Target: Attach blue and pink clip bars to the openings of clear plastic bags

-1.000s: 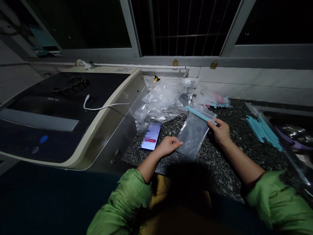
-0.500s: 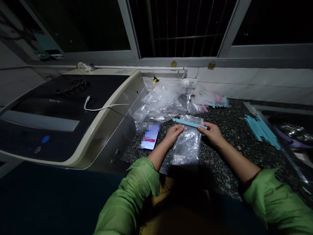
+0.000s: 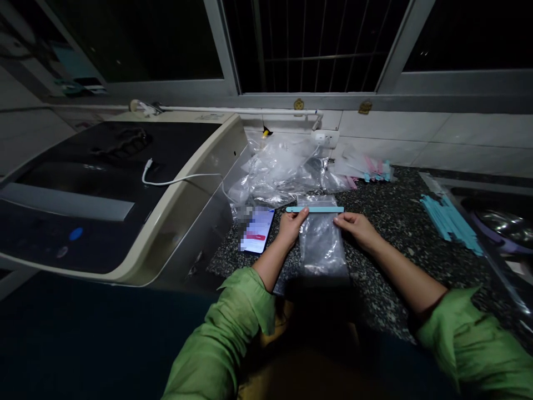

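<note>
My left hand (image 3: 291, 224) and right hand (image 3: 353, 226) each pinch one end of the blue strip (image 3: 315, 209) at the top of a clear bag (image 3: 321, 244). Both grips are closed tight on it. The bag lies flat on the dark desk (image 3: 387, 233), right in front of me. My phone (image 3: 257, 229) sits just at 9 o'clock from the bag. I think the thin strip could slip from my fingers, because the plastic is smooth. The bag could also slide and bump the phone. The crinkly plastic pile (image 3: 283, 172) at 12 o'clock could get pushed too.
</note>
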`<control>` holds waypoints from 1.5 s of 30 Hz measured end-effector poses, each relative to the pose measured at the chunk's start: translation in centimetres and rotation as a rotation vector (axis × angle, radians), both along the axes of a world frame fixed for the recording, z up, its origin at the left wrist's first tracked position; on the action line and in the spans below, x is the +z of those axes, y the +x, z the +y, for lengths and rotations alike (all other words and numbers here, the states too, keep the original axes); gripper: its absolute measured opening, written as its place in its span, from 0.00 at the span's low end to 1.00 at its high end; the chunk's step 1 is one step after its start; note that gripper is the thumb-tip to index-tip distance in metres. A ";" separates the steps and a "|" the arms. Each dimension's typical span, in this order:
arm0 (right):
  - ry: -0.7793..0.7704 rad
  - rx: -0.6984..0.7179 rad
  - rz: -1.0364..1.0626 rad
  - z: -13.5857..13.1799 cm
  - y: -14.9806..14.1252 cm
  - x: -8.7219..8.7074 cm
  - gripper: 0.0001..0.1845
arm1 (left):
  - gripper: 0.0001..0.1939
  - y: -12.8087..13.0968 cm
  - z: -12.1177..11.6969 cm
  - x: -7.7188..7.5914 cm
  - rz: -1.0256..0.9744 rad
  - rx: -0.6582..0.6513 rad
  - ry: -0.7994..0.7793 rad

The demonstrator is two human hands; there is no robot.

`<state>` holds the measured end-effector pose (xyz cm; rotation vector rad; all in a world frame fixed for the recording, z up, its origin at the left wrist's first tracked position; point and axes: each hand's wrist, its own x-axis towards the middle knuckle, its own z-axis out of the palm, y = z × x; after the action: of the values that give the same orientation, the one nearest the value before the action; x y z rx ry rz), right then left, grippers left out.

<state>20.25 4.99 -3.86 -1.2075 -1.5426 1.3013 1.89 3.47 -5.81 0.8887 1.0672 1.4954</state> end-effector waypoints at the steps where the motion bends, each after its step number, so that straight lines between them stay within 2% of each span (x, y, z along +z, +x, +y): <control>1: -0.021 0.017 -0.005 -0.1 0.0 0.0 0.24 | 0.18 0.0 0.1 -0.1 -0.014 0.025 0.015; 6: -0.036 -0.002 -0.015 -0.2 -0.1 -0.4 0.23 | 0.19 0.1 0.2 -0.1 -0.051 0.109 0.089; 14: 0.003 -0.038 -0.054 0.0 -0.3 -0.4 0.22 | 0.18 0.2 0.3 -0.1 -0.054 0.099 0.105; 23: -0.062 0.058 -0.127 -0.3 0.3 -0.2 0.26 | 0.18 0.0 0.2 -0.2 -0.062 0.168 0.083; 30: 0.010 0.041 -0.173 -0.3 0.6 -0.4 0.28 | 0.17 0.0 0.4 -0.4 -0.053 0.174 0.084; 37: -0.022 0.039 -0.169 -0.3 0.6 -0.5 0.26 | 0.18 -0.2 0.7 -0.9 -0.030 0.181 0.106; 45: -0.039 0.122 -0.233 -0.2 1.9 -0.3 0.25 | 0.18 -0.2 0.4 -0.1 -0.044 0.257 0.074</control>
<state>22.17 4.79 -4.15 -1.3463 -1.7877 1.3103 1.66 3.87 -5.92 0.7883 1.1321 1.7688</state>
